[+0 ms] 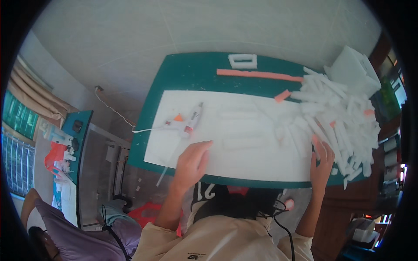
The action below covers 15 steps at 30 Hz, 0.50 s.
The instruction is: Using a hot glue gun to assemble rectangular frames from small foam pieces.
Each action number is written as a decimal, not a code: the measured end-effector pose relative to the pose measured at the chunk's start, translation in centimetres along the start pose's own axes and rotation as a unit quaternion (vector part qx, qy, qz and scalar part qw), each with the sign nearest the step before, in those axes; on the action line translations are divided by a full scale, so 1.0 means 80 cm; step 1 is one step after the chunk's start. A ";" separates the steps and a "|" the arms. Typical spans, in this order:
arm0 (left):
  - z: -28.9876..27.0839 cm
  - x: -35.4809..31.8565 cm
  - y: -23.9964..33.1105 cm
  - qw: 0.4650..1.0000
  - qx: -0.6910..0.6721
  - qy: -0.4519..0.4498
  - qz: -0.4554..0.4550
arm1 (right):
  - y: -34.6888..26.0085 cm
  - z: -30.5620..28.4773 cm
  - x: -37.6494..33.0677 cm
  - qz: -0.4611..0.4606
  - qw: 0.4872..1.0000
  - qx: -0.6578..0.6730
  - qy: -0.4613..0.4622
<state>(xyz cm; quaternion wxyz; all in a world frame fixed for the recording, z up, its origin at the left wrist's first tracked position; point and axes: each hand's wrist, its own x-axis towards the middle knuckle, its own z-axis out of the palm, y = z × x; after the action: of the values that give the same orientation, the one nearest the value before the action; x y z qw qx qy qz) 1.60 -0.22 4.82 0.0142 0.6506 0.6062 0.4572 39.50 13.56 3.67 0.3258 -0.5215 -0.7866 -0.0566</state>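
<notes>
My left hand (193, 160) hovers at the front edge of a white sheet (244, 167), fingers stretched to the right and nothing visible in them. Just beyond it lies a white hot glue gun (194, 121) with an orange part and a glue stick trailing toward me. At the sheet's front right, my right hand (322, 161) has its fingers apart beside a heap of white foam strips (342, 115), apparently holding nothing. Pale strips (240, 115) seem to lie on the middle of the sheet, hard to make out against the white.
The green table (191, 71) carries a white rectangular foam frame (243, 61), a long orange strip (257, 75), a short orange piece (282, 95) and a white box (353, 71). The glue gun's cord (146, 129) runs left to the wall. Another person (82, 228) sits at the left.
</notes>
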 end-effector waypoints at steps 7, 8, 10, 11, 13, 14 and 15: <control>-0.073 0.009 -0.041 0.989 0.090 0.015 -0.115 | -0.067 0.019 0.008 -0.024 0.995 0.101 -0.005; -0.074 0.011 -0.040 0.990 0.115 -0.009 -0.075 | -0.089 0.024 0.012 -0.060 0.983 0.173 -0.015; -0.075 0.016 -0.052 0.987 0.145 -0.056 -0.035 | -0.132 0.039 0.022 -0.130 0.954 0.256 -0.083; -0.073 0.025 -0.061 0.988 0.139 -0.057 -0.028 | -0.144 0.049 0.026 -0.164 0.940 0.280 -0.106; -0.073 0.042 -0.077 0.972 0.207 -0.108 -0.002 | -0.162 0.068 0.039 -0.193 0.926 0.289 -0.145; -0.077 0.044 -0.088 0.972 0.208 -0.107 0.002 | -0.172 0.077 0.044 -0.220 0.923 0.278 -0.148; -0.079 0.046 -0.104 0.963 0.242 -0.120 0.010 | -0.176 0.085 0.049 -0.247 0.920 0.265 -0.150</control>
<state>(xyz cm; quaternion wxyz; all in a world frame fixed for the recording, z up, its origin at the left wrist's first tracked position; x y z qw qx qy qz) -9.30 1.52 5.84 -0.0757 0.6908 0.6861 0.2152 23.37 13.20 4.12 0.3063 -0.2073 -0.9162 0.1544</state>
